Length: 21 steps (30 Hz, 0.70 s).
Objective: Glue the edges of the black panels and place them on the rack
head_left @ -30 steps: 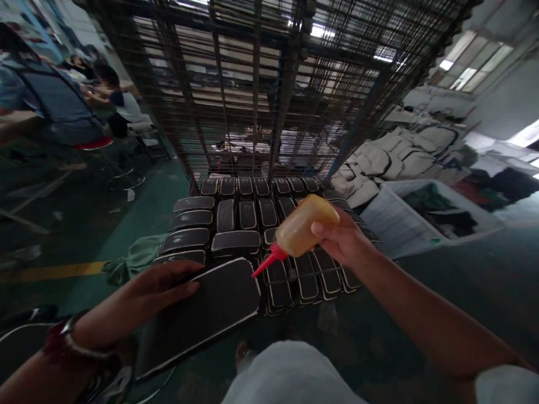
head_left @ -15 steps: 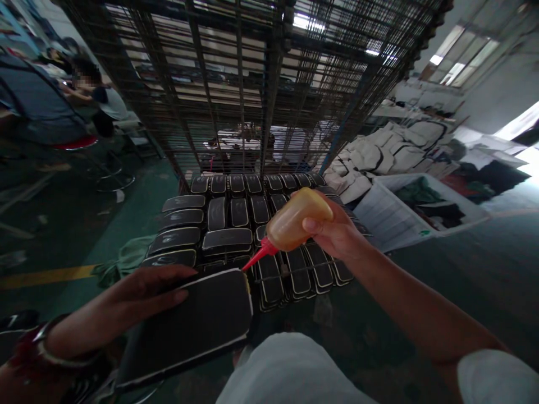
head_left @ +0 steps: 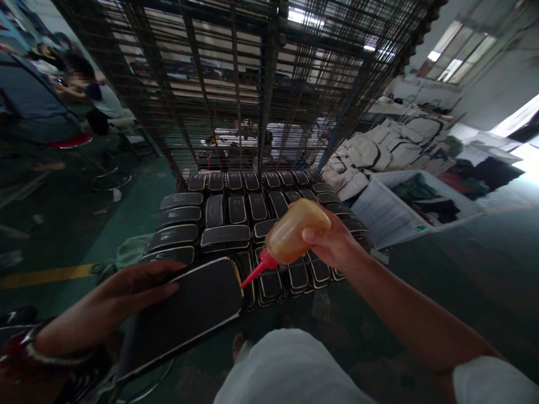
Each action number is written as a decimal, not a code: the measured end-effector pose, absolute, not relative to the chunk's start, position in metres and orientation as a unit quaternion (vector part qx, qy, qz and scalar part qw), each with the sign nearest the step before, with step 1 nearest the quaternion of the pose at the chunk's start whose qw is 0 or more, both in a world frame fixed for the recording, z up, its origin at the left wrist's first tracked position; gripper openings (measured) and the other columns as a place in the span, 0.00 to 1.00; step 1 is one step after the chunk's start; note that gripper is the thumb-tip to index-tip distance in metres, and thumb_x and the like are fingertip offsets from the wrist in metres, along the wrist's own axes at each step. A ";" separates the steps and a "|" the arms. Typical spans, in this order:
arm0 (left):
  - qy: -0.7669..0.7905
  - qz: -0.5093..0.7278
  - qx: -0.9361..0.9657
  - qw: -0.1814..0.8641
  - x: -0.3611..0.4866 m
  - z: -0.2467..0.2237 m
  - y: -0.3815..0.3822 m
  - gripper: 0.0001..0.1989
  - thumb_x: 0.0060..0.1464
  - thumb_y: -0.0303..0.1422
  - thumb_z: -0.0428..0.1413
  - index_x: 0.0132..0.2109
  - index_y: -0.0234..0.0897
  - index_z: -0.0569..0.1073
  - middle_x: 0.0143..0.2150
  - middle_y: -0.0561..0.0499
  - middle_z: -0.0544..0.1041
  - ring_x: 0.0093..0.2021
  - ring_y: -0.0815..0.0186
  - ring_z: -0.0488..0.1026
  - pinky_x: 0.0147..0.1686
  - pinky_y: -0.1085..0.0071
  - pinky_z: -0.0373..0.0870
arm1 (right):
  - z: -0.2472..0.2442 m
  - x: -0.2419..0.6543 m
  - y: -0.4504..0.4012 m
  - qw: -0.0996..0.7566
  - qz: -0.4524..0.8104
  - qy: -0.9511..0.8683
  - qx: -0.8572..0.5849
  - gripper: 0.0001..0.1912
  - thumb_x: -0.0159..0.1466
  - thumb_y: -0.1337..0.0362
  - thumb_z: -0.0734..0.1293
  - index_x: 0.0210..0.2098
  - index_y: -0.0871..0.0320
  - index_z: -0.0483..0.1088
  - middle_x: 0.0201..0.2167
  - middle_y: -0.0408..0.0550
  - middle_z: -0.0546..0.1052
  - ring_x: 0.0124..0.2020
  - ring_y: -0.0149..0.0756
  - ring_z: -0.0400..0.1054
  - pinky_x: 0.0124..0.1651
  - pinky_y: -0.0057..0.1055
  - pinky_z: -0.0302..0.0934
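Bottle (head_left: pixel 298 231) of amber liquid, tipped nozzle-down, sits clamped in the right hand (head_left: pixel 330 238); its red nozzle (head_left: pixel 256 272) meets the pale edge of a black panel (head_left: pixel 189 314), left of that hand. The left hand (head_left: pixel 135 289) grips the panel's upper edge, fingers closed on it. Similar black pieces (head_left: pixel 225 237) lie stacked beyond both hands.

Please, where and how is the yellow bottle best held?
I would grip the bottle by its wide body, from the right, as the right hand does: the red nozzle slants down-left to the edge of the dark panel.
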<state>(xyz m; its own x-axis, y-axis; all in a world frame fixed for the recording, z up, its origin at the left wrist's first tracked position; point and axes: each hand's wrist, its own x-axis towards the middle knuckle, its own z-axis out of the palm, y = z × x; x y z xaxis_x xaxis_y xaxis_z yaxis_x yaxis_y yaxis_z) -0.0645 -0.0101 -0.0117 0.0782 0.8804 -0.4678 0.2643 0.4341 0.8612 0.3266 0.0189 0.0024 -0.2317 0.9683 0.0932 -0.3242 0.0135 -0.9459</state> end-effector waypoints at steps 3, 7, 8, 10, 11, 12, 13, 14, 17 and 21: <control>0.626 0.280 0.465 0.560 -0.063 -0.011 -0.011 0.21 0.38 0.41 0.80 0.42 0.45 0.90 0.44 0.49 0.91 0.45 0.52 0.87 0.44 0.67 0.86 | 0.001 0.326 0.014 0.538 0.616 -0.467 -0.335 0.27 0.51 0.54 0.87 0.45 0.52 0.79 0.34 0.43 0.77 0.33 0.37 0.71 0.32 0.30 0.70; 0.628 0.316 0.426 0.569 -0.058 -0.014 -0.013 0.20 0.36 0.40 0.81 0.39 0.45 0.89 0.42 0.51 0.91 0.42 0.55 0.87 0.40 0.71 0.86 | -0.004 0.323 0.009 0.565 0.609 -0.437 -0.347 0.27 0.51 0.55 0.88 0.46 0.53 0.79 0.35 0.43 0.78 0.31 0.36 0.72 0.29 0.29 0.71; 0.631 0.328 0.410 0.571 -0.057 -0.015 -0.014 0.21 0.35 0.40 0.81 0.40 0.45 0.89 0.41 0.51 0.91 0.42 0.56 0.87 0.39 0.74 0.85 | -0.006 0.322 0.008 0.571 0.607 -0.427 -0.350 0.27 0.52 0.55 0.87 0.46 0.54 0.79 0.34 0.43 0.78 0.30 0.36 0.72 0.26 0.28 0.69; 0.637 0.347 0.372 0.580 -0.054 -0.019 -0.017 0.23 0.33 0.40 0.82 0.40 0.45 0.89 0.42 0.51 0.91 0.43 0.58 0.87 0.37 0.79 0.83 | -0.010 0.320 0.008 0.586 0.602 -0.408 -0.358 0.24 0.53 0.55 0.87 0.44 0.55 0.79 0.33 0.43 0.78 0.29 0.36 0.72 0.22 0.26 0.67; 0.640 0.356 0.348 0.586 -0.053 -0.022 -0.018 0.24 0.32 0.39 0.82 0.40 0.45 0.89 0.43 0.51 0.91 0.44 0.59 0.87 0.37 0.80 0.83 | -0.012 0.319 0.008 0.594 0.597 -0.400 -0.361 0.23 0.53 0.55 0.87 0.42 0.55 0.78 0.32 0.43 0.77 0.29 0.36 0.72 0.22 0.25 0.67; 0.641 0.365 0.325 0.592 -0.051 -0.024 -0.019 0.25 0.30 0.38 0.83 0.40 0.45 0.89 0.43 0.51 0.91 0.44 0.59 0.87 0.37 0.80 0.83 | -0.014 0.318 0.009 0.603 0.592 -0.392 -0.364 0.23 0.54 0.55 0.87 0.41 0.55 0.78 0.32 0.43 0.77 0.29 0.36 0.72 0.22 0.25 0.67; 0.641 0.371 0.306 0.599 -0.048 -0.026 -0.020 0.27 0.28 0.37 0.83 0.41 0.45 0.89 0.43 0.51 0.91 0.44 0.59 0.87 0.36 0.79 0.83 | -0.015 0.317 0.010 0.611 0.586 -0.386 -0.367 0.22 0.54 0.55 0.86 0.41 0.55 0.78 0.32 0.43 0.77 0.29 0.35 0.72 0.22 0.25 0.67; 0.638 0.376 0.290 0.606 -0.045 -0.027 -0.021 0.28 0.27 0.35 0.83 0.41 0.45 0.88 0.43 0.52 0.91 0.42 0.58 0.87 0.36 0.78 0.84 | -0.017 0.315 0.012 0.618 0.581 -0.380 -0.369 0.23 0.54 0.54 0.86 0.41 0.55 0.77 0.32 0.43 0.77 0.29 0.35 0.72 0.22 0.25 0.67; 0.615 0.386 0.263 0.635 -0.037 -0.029 -0.024 0.29 0.26 0.32 0.83 0.41 0.43 0.87 0.40 0.52 0.90 0.37 0.57 0.87 0.33 0.72 0.86 | -0.020 0.311 0.018 0.635 0.569 -0.363 -0.376 0.24 0.52 0.54 0.87 0.41 0.55 0.77 0.33 0.43 0.78 0.30 0.35 0.73 0.22 0.24 0.67; 0.599 0.398 0.235 0.654 -0.031 -0.028 -0.023 0.29 0.25 0.28 0.83 0.41 0.40 0.85 0.36 0.52 0.89 0.33 0.59 0.86 0.31 0.72 0.86 | -0.024 0.306 0.023 0.646 0.551 -0.357 -0.388 0.24 0.52 0.53 0.86 0.40 0.54 0.76 0.33 0.43 0.78 0.30 0.35 0.74 0.22 0.24 0.68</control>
<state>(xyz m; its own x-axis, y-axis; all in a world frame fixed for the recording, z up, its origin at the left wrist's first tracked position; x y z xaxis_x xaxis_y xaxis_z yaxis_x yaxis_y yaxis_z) -0.0310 -0.0232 -0.0280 -0.0339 0.8022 -0.5961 -0.2402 0.5724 0.7840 0.3057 0.0231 -0.0237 0.1369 0.9900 0.0338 -0.4347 0.0907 -0.8960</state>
